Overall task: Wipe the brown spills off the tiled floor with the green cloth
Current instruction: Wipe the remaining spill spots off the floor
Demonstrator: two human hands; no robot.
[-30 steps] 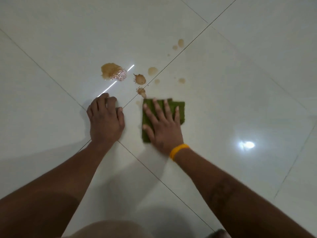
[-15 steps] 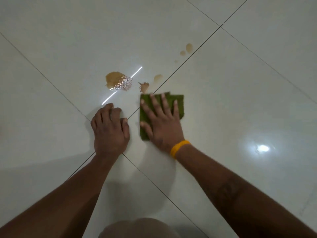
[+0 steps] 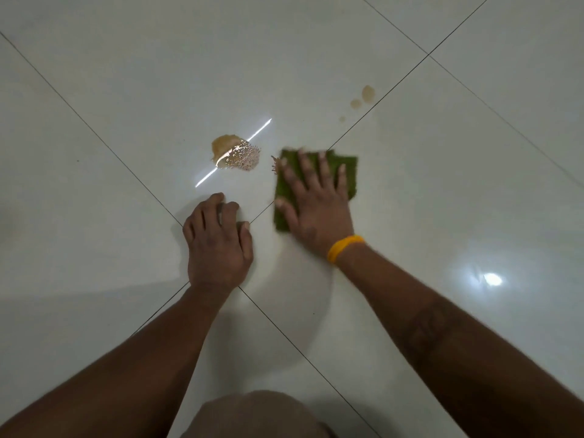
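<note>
My right hand (image 3: 316, 210) lies flat with spread fingers on the folded green cloth (image 3: 349, 172), pressing it to the white tiled floor (image 3: 442, 184). A small brown splash (image 3: 275, 163) peeks out at the cloth's upper left corner. The largest brown spill (image 3: 230, 151), partly bubbly, sits to the left of the cloth. Two faint brown drops (image 3: 363, 96) lie further away, up and to the right, with a tiny one below them. My left hand (image 3: 218, 241) rests palm down on the floor, just below the large spill, holding nothing.
Dark grout lines cross under my hands (image 3: 284, 330). A bright streak of reflected light (image 3: 234, 153) runs across the large spill, and a lamp reflection (image 3: 491, 279) glares at the right. My knee (image 3: 256, 415) shows at the bottom edge.
My right hand has slid the cloth forward over the small drops near the grout line. They are no longer visible; only a splash at the cloth's corner remains. My left hand stayed planted.
</note>
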